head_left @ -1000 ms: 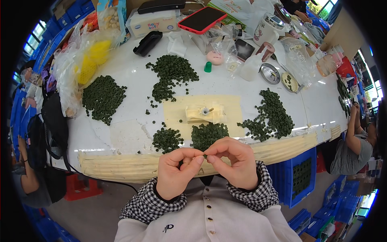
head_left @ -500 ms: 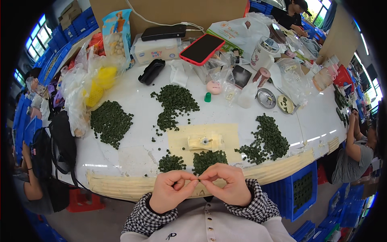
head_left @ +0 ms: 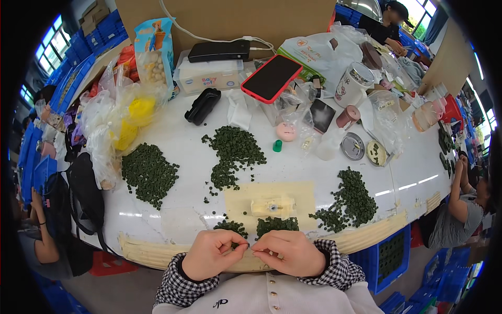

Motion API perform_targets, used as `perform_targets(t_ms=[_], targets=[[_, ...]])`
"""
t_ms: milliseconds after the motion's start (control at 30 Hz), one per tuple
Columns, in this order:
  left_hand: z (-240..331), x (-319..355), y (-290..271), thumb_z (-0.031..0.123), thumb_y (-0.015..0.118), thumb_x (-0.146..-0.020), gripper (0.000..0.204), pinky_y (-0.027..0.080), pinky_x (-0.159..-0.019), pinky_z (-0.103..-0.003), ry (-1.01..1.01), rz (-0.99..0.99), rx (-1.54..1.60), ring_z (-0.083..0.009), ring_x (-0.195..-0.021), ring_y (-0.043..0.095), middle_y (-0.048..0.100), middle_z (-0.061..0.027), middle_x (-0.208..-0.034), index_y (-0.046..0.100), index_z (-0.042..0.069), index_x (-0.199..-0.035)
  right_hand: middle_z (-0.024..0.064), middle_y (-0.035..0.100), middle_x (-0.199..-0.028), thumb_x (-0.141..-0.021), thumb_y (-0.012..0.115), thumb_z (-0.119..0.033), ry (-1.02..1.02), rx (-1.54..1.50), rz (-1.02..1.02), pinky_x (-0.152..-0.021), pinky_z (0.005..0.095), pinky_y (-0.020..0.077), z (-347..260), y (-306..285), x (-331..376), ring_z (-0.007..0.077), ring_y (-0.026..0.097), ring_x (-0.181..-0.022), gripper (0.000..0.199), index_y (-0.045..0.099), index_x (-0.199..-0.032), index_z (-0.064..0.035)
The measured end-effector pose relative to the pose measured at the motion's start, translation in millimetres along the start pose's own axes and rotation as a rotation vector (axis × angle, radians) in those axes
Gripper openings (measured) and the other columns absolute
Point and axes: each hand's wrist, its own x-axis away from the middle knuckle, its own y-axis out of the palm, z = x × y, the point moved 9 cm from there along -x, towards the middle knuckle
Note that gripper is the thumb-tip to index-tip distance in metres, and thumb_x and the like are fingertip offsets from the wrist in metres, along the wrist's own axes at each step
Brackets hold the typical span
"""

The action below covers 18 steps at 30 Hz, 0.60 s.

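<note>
Near the table's front edge, my left hand [head_left: 215, 255] is closed in a pinch, thumb against forefinger. A dark speck shows at its fingertips, too small to name. My right hand [head_left: 291, 253] faces it, also pinched, with a tiny pale bit at the tips. A narrow gap separates the two pinches. Just beyond my fingers lie a small heap of dark green round pieces [head_left: 231, 226] and a denser heap of the same pieces [head_left: 277, 225]. Behind these, a cream-coloured block with a metal pin [head_left: 273, 208] rests on a yellowish sheet [head_left: 235, 194].
More green heaps lie at left [head_left: 149, 175], centre [head_left: 238, 152] and right [head_left: 353, 201]. Across the back stand a red-edged phone [head_left: 272, 78], a black case [head_left: 203, 106], a mug [head_left: 354, 83] and plastic bags [head_left: 99, 131]. A blue crate [head_left: 389, 256] stands below the table's right side.
My fingertips have drawn slightly apart, and my right hand has turned more palm-down. The table and its things sit lower in the picture as the view has tilted.
</note>
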Motion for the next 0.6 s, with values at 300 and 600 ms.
perform_targets(t_ms=[300,600], targets=[[0,-11,-18,0.01,0.07,-0.077,0.01,0.031,-0.042,-0.027,-0.041,0.015,-0.159,-0.0097,-0.042,0.034,0.035,-0.0016,-0.048,0.069,0.003,-0.084,0.0076,0.061,-0.079,-0.083,0.066,-0.013,-0.13,0.116,-0.044,-0.058,0.032,0.051,0,0,-8,0.0237,0.061,-0.068,0.012,0.06,-0.087,-0.0033],[-3,-13,-20,0.01,0.069,-0.077,0.01,0.031,-0.042,-0.027,-0.022,0.017,-0.225,-0.0117,-0.041,0.035,0.036,-0.003,-0.048,0.069,0.004,-0.085,0.0061,0.059,-0.075,-0.083,0.066,-0.014,-0.173,0.12,-0.012,-0.057,0.0316,0.0506,-1,0,-6,0.0221,0.06,-0.065,0.011,0.061,-0.088,-0.005]])
